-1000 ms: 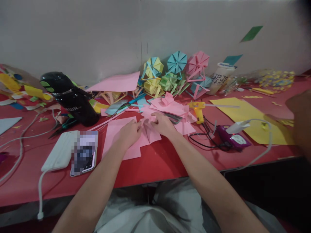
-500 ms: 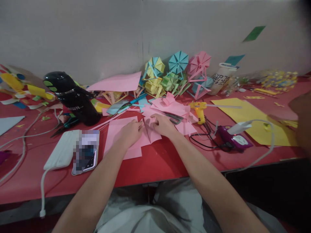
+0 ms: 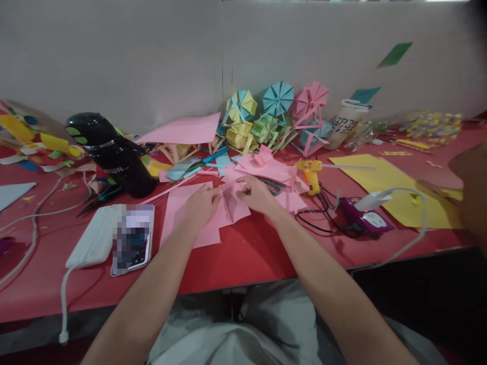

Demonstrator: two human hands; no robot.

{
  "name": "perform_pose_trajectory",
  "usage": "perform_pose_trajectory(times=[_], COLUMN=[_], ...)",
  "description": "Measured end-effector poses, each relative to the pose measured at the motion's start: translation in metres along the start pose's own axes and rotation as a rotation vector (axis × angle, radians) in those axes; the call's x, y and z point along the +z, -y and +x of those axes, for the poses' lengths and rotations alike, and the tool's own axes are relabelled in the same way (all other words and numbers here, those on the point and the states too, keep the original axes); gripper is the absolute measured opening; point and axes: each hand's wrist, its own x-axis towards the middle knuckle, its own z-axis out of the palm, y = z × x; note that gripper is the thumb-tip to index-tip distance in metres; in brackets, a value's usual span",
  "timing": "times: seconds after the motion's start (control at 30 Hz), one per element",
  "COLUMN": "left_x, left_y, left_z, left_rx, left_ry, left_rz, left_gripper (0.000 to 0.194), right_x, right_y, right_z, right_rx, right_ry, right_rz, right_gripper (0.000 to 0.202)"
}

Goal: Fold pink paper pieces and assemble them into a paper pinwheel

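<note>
Past the near edge of the red table (image 3: 247,258): creased pink sheet (image 3: 235,205), partly over a flat pink sheet (image 3: 171,223). On its left part, left hand (image 3: 203,203); on its right part, right hand (image 3: 256,195), with the crease between. Both grips narrow, fingers curled; can't tell whether pinching paper or just pressing on it. Step in hand, at a guess: working that crease from both sides. Next move probably calls for light, even pressure and matched edges; thin stock, so easy to tear or skew.

Surface: cluttered. Near left, phone (image 3: 131,241) beside white power bank (image 3: 95,235), with white cable (image 3: 64,304) over the table edge. Near right, purple socket block (image 3: 365,218) with white charger (image 3: 373,200) plugged in, next to yellow sheet (image 3: 384,185). Farther in, black bottle (image 3: 122,162) on the left, pink paper pile (image 3: 262,165) mid, yellow glue gun (image 3: 312,177) just right of it. Behind, folded paper ornaments (image 3: 278,99), several colours, near the wall; printed cup (image 3: 344,124) to their right. Farthest: plain grey wall (image 3: 152,61), green paper piece (image 3: 395,55) on it.
</note>
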Motion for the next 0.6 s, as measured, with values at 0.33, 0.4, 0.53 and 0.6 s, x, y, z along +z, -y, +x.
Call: perform_pose_trajectory(times=[0.33,0.4,0.53,0.6], left_x=[0.0036,0.0038,0.0013,-0.0001], left_y=[0.0023,0.0024,0.0001,-0.0012], left_z=[-0.0011,-0.0008,-0.0007,-0.0007], left_rx=[0.057,0.054,0.024,0.010], left_ry=[0.036,0.035,0.052,0.062], left_rz=[0.012,0.012,0.003,-0.001], left_gripper=[0.034,0.037,0.036,0.036], right_x=[0.0060,0.0052,0.0040,0.0037], right_y=[0.0002,0.0010,0.0022,0.0024], right_z=[0.0035,0.0031,0.0024,0.0023], right_rx=[0.008,0.017,0.024,0.029], right_ry=[-0.035,-0.007,0.021,0.028], right_rz=[-0.119,-0.143,-0.162,-0.147], right_gripper=[0.034,0.035,0.038,0.039])
